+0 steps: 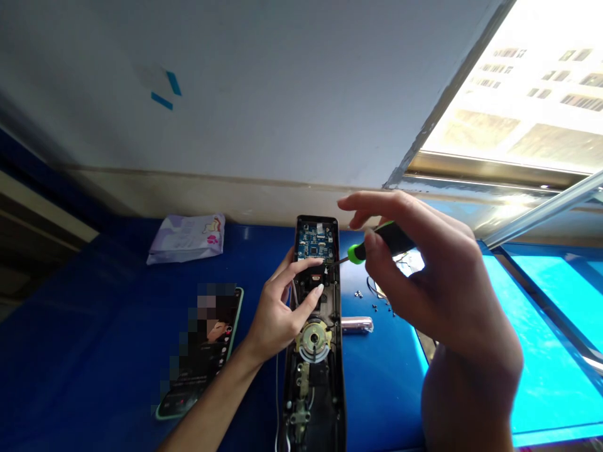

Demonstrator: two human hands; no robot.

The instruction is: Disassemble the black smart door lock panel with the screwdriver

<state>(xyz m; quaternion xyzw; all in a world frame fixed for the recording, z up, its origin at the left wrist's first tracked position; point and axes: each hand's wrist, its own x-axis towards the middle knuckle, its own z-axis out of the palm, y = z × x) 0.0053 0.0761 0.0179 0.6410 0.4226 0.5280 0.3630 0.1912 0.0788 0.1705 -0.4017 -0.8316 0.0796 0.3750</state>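
Note:
A long black device housing (325,376) lies open side up, with a blue circuit board (313,240) at its far end and a round metal mechanism (314,339) near its middle. My left hand (282,307) reaches over its left edge. Thumb and index finger hold a small black part (316,277) in the housing, just below the board. In my right hand (424,270) is a screwdriver (357,253) with a green and black handle. Its shaft points left and its tip is by the small part, beside my left index fingertip; exact contact is unclear.
On the blue table (254,402) lie a phone (207,358) with its screen lit, a purple-white packet (188,237), several tiny screws (358,294) and a pinkish cylinder (358,324). A wall (264,125) stands behind; a bright window (532,94) is at right.

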